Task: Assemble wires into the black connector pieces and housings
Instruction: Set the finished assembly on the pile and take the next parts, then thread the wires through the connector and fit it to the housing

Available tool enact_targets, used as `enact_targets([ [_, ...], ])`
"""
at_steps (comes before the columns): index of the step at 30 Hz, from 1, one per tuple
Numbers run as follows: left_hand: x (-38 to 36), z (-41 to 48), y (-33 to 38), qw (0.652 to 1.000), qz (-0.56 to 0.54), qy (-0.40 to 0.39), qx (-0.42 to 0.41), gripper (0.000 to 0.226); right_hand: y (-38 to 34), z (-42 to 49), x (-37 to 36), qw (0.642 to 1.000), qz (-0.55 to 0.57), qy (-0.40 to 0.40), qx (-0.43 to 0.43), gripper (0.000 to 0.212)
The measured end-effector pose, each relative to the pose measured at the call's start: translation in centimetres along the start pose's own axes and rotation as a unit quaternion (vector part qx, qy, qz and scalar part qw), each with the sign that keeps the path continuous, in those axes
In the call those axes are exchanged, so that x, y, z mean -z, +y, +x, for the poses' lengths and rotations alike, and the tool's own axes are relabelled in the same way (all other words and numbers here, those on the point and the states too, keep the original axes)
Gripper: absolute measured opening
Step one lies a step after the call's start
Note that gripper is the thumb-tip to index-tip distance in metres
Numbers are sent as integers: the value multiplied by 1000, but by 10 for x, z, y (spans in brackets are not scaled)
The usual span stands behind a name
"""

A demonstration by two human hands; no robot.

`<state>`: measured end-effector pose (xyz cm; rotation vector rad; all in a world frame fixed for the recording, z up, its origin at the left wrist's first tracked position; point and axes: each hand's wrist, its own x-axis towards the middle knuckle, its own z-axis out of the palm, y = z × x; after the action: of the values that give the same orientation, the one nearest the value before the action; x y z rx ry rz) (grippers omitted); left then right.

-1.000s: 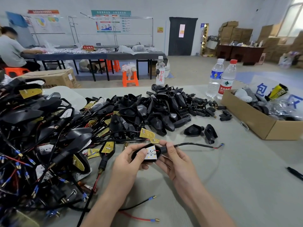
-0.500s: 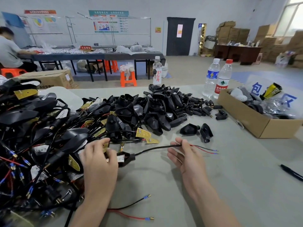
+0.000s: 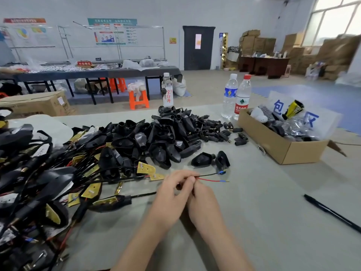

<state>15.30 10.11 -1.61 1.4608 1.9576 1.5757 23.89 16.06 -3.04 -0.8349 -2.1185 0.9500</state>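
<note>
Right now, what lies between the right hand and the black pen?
Only bare table, in the head view; right hand and left hand pinch the wires, clear of the black pen.

A pale grey-green is shown by the flat cloth-covered tabletop (image 3: pixel 254 222). The heaped glossy black plastic connector housings (image 3: pixel 166 137) are mixed with flat mustard-yellow circuit boards (image 3: pixel 145 168). In the pair of thin wires (image 3: pixel 210 174), one is sheathed in black and one in red, and both are tipped in blue. Plain brown is seen on the open cardboard box (image 3: pixel 283 149), in which a yellow-and-black foil packet (image 3: pixel 294 110) is lodged. The clear plastic bottle with a red cap (image 3: pixel 243 98) is labelled in red, white and green; the clear plastic bottle with a white cap (image 3: pixel 230 94) is labelled in blue. The slim pen (image 3: pixel 332 213) is coloured black.
</note>
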Motion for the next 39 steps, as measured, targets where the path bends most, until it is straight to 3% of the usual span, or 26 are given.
enact_targets([
  [3, -8, 8, -10, 993, -86, 43, 67, 17, 12, 18, 20, 985, -111, -117, 54, 22],
  [5, -11, 10, -18, 983, -129, 104, 86, 17, 20, 35, 39, 977, -132, -153, 69, 21],
  [7, -9, 14, -26, 971, -153, 157, 96, 14, 27, 57, 60, 988, -111, -103, 35, 21],
  [10, -4, 16, -33, 964, -163, 180, 109, 15, 36, 105, 78, 997, -64, 36, -27, 21],
  [12, -4, 16, -34, 967, -146, 168, 121, 20, 41, 145, 79, 992, -105, 48, -52, 22],
  [16, -4, 17, -35, 968, -131, 174, 123, 14, 55, 211, 57, 969, -210, -61, -113, 19],
  [21, -5, 20, -39, 962, -137, 206, 116, 17, 63, 246, 29, 942, -240, -156, -177, 46],
  [27, -6, 20, -38, 962, -154, 196, 112, 13, 69, 239, 30, 967, -90, -139, -196, 18],
  [30, -5, 19, -32, 964, -163, 187, 94, 12, 63, 221, 46, 987, -33, -45, -149, 28],
  [32, -3, 16, -26, 967, -158, 186, 78, 17, 50, 199, 59, 985, 99, 23, -141, 32],
  [34, -1, 9, -17, 968, -153, 187, 63, 20, 35, 163, 70, 942, 287, 51, -168, 34],
  [36, 0, -1, -6, 969, -157, 184, 53, 21, 27, 119, 75, 863, 461, 50, -203, 32],
  [39, -1, -21, 5, 972, -159, 166, 49, 19, 25, 56, 76, 751, 610, 10, -254, 21],
])
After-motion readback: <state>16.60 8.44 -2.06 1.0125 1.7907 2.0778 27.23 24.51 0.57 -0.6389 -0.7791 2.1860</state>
